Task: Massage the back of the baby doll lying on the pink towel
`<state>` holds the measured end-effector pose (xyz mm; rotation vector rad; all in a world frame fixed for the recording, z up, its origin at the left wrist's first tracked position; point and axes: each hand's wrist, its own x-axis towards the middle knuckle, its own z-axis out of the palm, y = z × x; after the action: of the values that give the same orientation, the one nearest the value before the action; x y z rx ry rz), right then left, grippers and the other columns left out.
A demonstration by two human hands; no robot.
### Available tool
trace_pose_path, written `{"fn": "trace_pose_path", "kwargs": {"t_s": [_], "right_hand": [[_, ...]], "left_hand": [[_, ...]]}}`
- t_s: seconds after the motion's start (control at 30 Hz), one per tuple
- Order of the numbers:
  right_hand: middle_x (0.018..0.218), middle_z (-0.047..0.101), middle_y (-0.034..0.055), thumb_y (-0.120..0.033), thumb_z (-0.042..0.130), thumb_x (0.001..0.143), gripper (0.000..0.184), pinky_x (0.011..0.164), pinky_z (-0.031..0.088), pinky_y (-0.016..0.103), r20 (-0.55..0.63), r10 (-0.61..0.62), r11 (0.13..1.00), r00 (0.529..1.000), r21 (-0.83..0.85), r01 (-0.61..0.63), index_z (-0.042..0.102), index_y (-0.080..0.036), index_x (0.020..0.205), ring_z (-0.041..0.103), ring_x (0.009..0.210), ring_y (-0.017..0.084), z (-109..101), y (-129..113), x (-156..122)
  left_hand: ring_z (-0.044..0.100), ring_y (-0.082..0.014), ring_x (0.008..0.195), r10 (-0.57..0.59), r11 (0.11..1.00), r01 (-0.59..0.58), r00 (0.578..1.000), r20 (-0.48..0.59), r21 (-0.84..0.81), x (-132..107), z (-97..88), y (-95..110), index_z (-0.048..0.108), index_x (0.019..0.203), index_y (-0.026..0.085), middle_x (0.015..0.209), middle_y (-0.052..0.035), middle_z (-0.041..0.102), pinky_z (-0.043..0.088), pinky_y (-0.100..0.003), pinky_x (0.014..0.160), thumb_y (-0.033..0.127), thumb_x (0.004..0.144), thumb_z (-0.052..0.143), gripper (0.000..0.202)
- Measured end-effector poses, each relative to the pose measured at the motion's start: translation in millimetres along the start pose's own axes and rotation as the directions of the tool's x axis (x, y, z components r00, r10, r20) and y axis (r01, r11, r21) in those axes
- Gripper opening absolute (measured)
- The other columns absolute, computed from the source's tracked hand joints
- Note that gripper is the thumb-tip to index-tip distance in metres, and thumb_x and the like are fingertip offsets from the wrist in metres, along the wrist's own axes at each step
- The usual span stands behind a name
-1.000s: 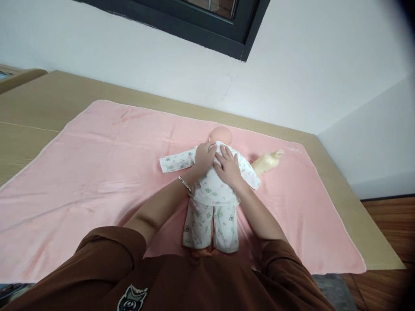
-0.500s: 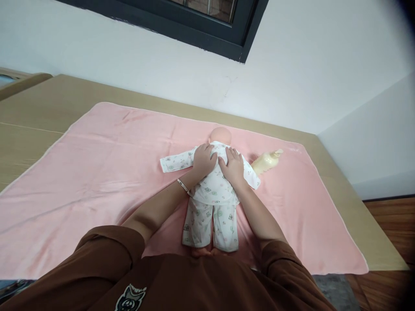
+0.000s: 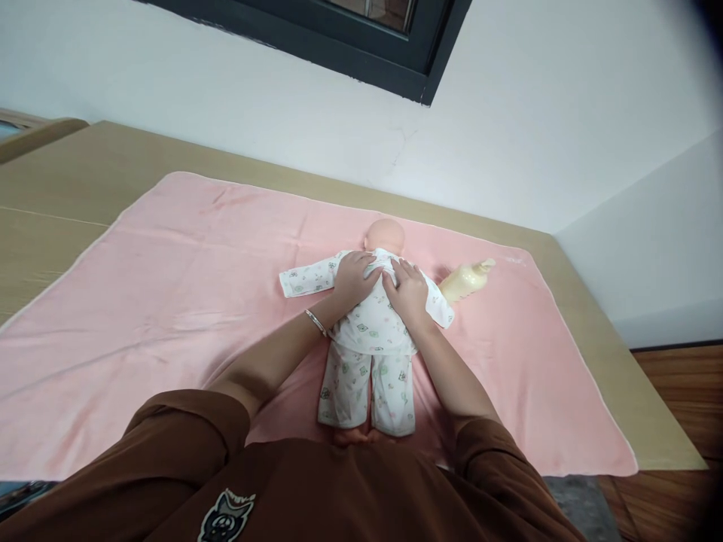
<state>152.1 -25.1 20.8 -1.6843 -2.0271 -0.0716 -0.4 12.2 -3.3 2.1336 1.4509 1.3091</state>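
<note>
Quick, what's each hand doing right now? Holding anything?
Left hand: open, resting on the clothed doll, no object in it.
Right hand: open too, resting beside it on the doll, no object in it.

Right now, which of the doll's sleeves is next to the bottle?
The sleeve by the right hand: the bottle lies just beside it. The other sleeve, by the left hand, points the opposite way, away from the bottle.

Single view, head-worn cam.: looks fwd. & steeply down over wearer's brown shirt (image 3: 339, 489), fairly near, doll (image 3: 373, 327) approx. mid-frame; counter (image 3: 129, 158) slantwise, wall (image 3: 316, 120) & cropped window frame (image 3: 384, 64) up top.
</note>
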Motion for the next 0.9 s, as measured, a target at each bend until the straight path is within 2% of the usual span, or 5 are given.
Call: {"fn": "trace_pose_path", "kwargs": {"t_s": [0.17, 0.47, 0.7, 0.8, 0.9], "right_hand": [[0.137, 0.06, 0.0148, -0.045, 0.039, 0.098, 0.051, 0.117, 0.029, 0.044, -0.012, 0.035, 0.999, 0.999, -0.028, -0.035, 0.058, -0.014, 0.134, 0.052, 0.131, 0.027, 0.3, -0.8, -1.5], [0.149, 0.045, 0.0151, -0.04, 0.038, 0.096, 0.057, 0.118, 0.02, 0.052, 0.121, -0.051, 0.998, 0.991, 0.044, 0.046, 0.04, -0.014, 0.147, 0.037, 0.139, 0.029, -1.4, 9.7, 8.5], [0.123, 0.064, 0.0133, -0.033, 0.044, 0.093, 0.042, 0.107, 0.035, 0.044, -0.033, -0.025, 0.996, 0.999, 0.084, 0.028, 0.059, -0.014, 0.127, 0.053, 0.117, 0.028, 2.3, 4.9, 4.4], [0.115, 0.068, 0.0126, -0.034, 0.046, 0.093, 0.038, 0.103, 0.038, 0.044, -0.114, 0.031, 0.997, 0.993, 0.075, -0.023, 0.062, -0.016, 0.121, 0.056, 0.112, 0.029, 3.1, 0.5, -0.1], [0.123, 0.065, 0.0143, -0.036, 0.045, 0.093, 0.043, 0.105, 0.036, 0.046, -0.088, 0.044, 0.998, 0.995, 0.043, -0.04, 0.059, -0.016, 0.128, 0.054, 0.117, 0.03, 2.4, 0.8, -0.5]], "left_hand": [[0.059, -0.028, 0.116, -0.015, 1.0, 0.016, 0.999, -0.031, 0.015, -2.9, -1.5, 4.4, 0.067, 0.109, 0.018, 0.116, -0.0135, 0.069, 0.042, -0.045, 0.105, 0.035, 0.089, 0.054, 0.029], [0.055, -0.0265, 0.122, 0.049, 0.998, -0.052, 0.994, 0.099, 0.032, 6.7, -0.1, -2.9, 0.06, 0.121, 0.018, 0.129, -0.011, 0.064, 0.035, -0.043, 0.111, 0.027, 0.087, 0.052, 0.036], [0.06, -0.0279, 0.102, 0.008, 0.99, -0.01, 1.0, 0.008, 0.137, 1.2, 1.1, 2.3, 0.063, 0.096, 0.02, 0.097, -0.01, 0.068, 0.045, -0.044, 0.095, 0.028, 0.085, 0.054, 0.016], [0.06, -0.0277, 0.104, 0.025, 0.989, -0.022, 1.0, -0.014, 0.146, -0.2, 1.0, 3.0, 0.062, 0.097, 0.02, 0.1, -0.0103, 0.068, 0.045, -0.044, 0.095, 0.029, 0.086, 0.054, 0.017], [0.059, -0.027, 0.11, 0.043, 0.991, -0.045, 0.999, 0.016, 0.128, 1.5, 0.8, 0.3, 0.062, 0.108, 0.019, 0.111, -0.0104, 0.068, 0.043, -0.043, 0.099, 0.027, 0.086, 0.052, 0.025]]}}
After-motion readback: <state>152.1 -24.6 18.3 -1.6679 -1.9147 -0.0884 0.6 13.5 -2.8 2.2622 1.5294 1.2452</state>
